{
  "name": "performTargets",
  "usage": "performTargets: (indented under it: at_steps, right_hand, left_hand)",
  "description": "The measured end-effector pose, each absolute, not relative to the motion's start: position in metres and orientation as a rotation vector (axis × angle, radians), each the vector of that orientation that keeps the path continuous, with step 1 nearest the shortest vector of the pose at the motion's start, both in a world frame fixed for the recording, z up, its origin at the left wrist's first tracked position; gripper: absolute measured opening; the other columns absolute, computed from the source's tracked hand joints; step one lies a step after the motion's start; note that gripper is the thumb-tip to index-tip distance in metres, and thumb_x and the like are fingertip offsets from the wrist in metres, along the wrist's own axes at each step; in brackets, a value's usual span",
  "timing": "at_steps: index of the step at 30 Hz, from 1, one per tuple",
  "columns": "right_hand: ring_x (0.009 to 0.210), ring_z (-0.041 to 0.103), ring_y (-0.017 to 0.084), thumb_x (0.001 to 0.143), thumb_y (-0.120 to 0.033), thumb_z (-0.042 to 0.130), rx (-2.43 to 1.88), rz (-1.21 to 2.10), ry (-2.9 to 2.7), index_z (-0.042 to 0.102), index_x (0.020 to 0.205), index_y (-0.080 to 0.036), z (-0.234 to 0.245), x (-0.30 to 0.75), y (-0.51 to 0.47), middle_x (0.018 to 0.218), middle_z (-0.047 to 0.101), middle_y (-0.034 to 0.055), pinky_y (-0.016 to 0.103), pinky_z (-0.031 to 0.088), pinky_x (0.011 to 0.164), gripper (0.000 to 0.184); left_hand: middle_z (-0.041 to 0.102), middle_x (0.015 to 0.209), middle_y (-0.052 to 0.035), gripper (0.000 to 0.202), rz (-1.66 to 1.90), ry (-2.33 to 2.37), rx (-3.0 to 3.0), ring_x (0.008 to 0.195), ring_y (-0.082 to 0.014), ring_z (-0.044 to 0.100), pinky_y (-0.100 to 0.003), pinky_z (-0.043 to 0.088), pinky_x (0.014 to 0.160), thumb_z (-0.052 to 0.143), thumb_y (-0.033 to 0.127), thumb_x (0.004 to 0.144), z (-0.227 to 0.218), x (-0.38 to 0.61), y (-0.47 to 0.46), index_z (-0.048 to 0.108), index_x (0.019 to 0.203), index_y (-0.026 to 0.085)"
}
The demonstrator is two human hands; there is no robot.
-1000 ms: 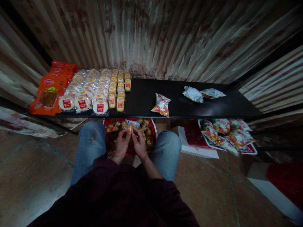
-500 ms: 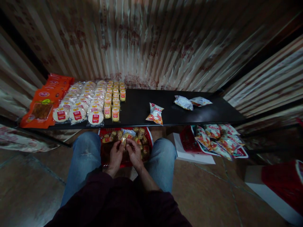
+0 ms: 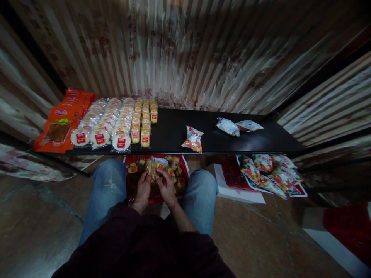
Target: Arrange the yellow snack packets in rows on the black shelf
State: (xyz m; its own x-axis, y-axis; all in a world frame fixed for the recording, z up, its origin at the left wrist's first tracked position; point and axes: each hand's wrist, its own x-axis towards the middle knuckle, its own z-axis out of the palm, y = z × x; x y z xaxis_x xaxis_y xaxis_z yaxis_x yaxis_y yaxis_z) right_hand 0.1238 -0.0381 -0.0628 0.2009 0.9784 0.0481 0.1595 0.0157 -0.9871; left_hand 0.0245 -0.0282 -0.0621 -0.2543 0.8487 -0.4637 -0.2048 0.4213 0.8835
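Between my knees, a small wrapped snack cake (image 3: 152, 172) is pinched by the fingers of both hands. My left hand (image 3: 143, 190) grips its left side, and my right hand (image 3: 166, 187) grips its right side. Beneath my hands is a red basket (image 3: 187, 165) with several more yellow wrapped cakes (image 3: 175, 162) in it. On the black shelf (image 3: 171, 119) above, rows of the same small yellow cakes (image 3: 145, 138) stand beside rows of round white packaged crackers (image 3: 121, 142).
Orange snack packs (image 3: 56, 123) lie at the shelf's left end. A white-and-orange snack bag (image 3: 193, 139) and two pale bags (image 3: 228, 126) rest farther right. Below, a red basket of snack bags (image 3: 275, 173) sits by a white box (image 3: 240, 195). Another red basket (image 3: 348, 224) stands lower right.
The cake in my hands has been turned, so its red label no longer faces up. My hands stay over the basket, and the whole view has shifted slightly.
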Motion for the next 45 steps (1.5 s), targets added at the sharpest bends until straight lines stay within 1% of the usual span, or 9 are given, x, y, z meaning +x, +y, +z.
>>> performTargets:
  at_steps: [5, 12, 18, 25, 27, 30, 36, 40, 45]
  right_hand:
    - [0.1, 0.06, 0.019, 0.078, -0.032, 0.059, -1.392, 0.994, -1.156, 0.064, 0.106, -0.025, -0.063, 0.124, -0.036, 0.11, 0.065, 0.0037, 0.035, 0.05, 0.088, 0.029]
    - [0.093, 0.064, 0.02, 0.079, -0.032, 0.056, -1.387, 1.038, -1.074, 0.062, 0.107, -0.023, -0.055, 0.123, -0.036, 0.106, 0.068, 0.0054, 0.035, 0.052, 0.083, 0.03]
    - [0.097, 0.064, 0.019, 0.082, -0.028, 0.053, -1.307, 1.024, -1.115, 0.062, 0.105, -0.022, -0.055, 0.122, -0.037, 0.102, 0.07, 0.005, 0.035, 0.05, 0.089, 0.026]
    - [0.094, 0.064, 0.018, 0.081, -0.027, 0.053, -1.326, 1.039, -1.141, 0.062, 0.106, -0.022, -0.055, 0.12, -0.037, 0.103, 0.069, 0.005, 0.031, 0.053, 0.081, 0.027]
    - [0.092, 0.064, 0.018, 0.081, -0.028, 0.054, -1.359, 0.995, -1.184, 0.063, 0.104, -0.022, -0.054, 0.121, -0.036, 0.104, 0.068, 0.0055, 0.031, 0.053, 0.079, 0.026]
    - [0.095, 0.062, 0.018, 0.081, -0.027, 0.054, -1.401, 0.847, -1.331, 0.065, 0.101, -0.021, -0.051, 0.122, -0.036, 0.103, 0.067, 0.0056, 0.033, 0.05, 0.085, 0.024]
    - [0.104, 0.059, 0.02, 0.084, -0.029, 0.051, -1.481, 0.677, -1.47, 0.062, 0.108, -0.02, -0.048, 0.124, -0.038, 0.108, 0.066, 0.0081, 0.037, 0.045, 0.093, 0.028]
    - [0.102, 0.06, 0.02, 0.086, -0.033, 0.05, -1.498, 0.734, -1.437, 0.061, 0.107, -0.019, -0.048, 0.125, -0.039, 0.107, 0.067, 0.0084, 0.035, 0.046, 0.091, 0.028]
    - [0.098, 0.063, 0.018, 0.087, -0.035, 0.05, -1.475, 0.853, -1.369, 0.06, 0.108, -0.021, -0.046, 0.127, -0.039, 0.107, 0.068, 0.0058, 0.031, 0.049, 0.087, 0.028]
  left_hand:
    - [0.067, 0.103, -0.0081, 0.028, 1.115, 1.466, 0.613, 0.096, -0.0177, 0.061, -0.031, 0.044, 0.088, 0.059, 0.034, 0.073, -0.068, 0.024, -0.025, 0.063, 0.096, 0.018]
    - [0.067, 0.087, -0.0046, 0.027, 1.178, 1.532, 0.567, 0.083, -0.0164, 0.061, -0.031, 0.045, 0.081, 0.063, 0.033, 0.069, -0.072, 0.024, -0.022, 0.062, 0.092, 0.019]
    - [0.065, 0.077, -0.0018, 0.025, 1.177, 1.492, 0.477, 0.065, -0.011, 0.057, -0.024, 0.044, 0.064, 0.059, 0.032, 0.067, -0.072, 0.026, -0.02, 0.062, 0.087, 0.016]
    - [0.064, 0.071, -0.0004, 0.027, 1.157, 1.479, 0.379, 0.059, -0.0087, 0.054, -0.021, 0.041, 0.06, 0.062, 0.032, 0.063, -0.078, 0.025, -0.019, 0.063, 0.084, 0.015]
    - [0.064, 0.07, -0.0003, 0.027, 1.15, 1.477, 0.364, 0.06, -0.0093, 0.055, -0.022, 0.042, 0.06, 0.062, 0.032, 0.062, -0.078, 0.024, -0.018, 0.063, 0.083, 0.015]
    - [0.064, 0.073, -0.0001, 0.027, 1.151, 1.474, 0.354, 0.064, -0.0101, 0.055, -0.023, 0.042, 0.064, 0.062, 0.031, 0.061, -0.075, 0.023, -0.02, 0.063, 0.085, 0.016]
    - [0.066, 0.089, -0.0028, 0.031, 1.19, 1.451, 0.401, 0.081, -0.0143, 0.059, -0.026, 0.043, 0.076, 0.064, 0.036, 0.06, -0.06, 0.026, -0.025, 0.063, 0.085, 0.017]
    - [0.066, 0.1, -0.0035, 0.04, 1.175, 1.421, 0.503, 0.093, -0.017, 0.059, -0.029, 0.043, 0.083, 0.064, 0.043, 0.062, -0.049, 0.029, -0.027, 0.061, 0.094, 0.02]
    - [0.066, 0.103, -0.0038, 0.033, 1.172, 1.419, 0.612, 0.1, -0.019, 0.059, -0.031, 0.042, 0.09, 0.06, 0.041, 0.068, -0.041, 0.03, -0.029, 0.061, 0.094, 0.021]
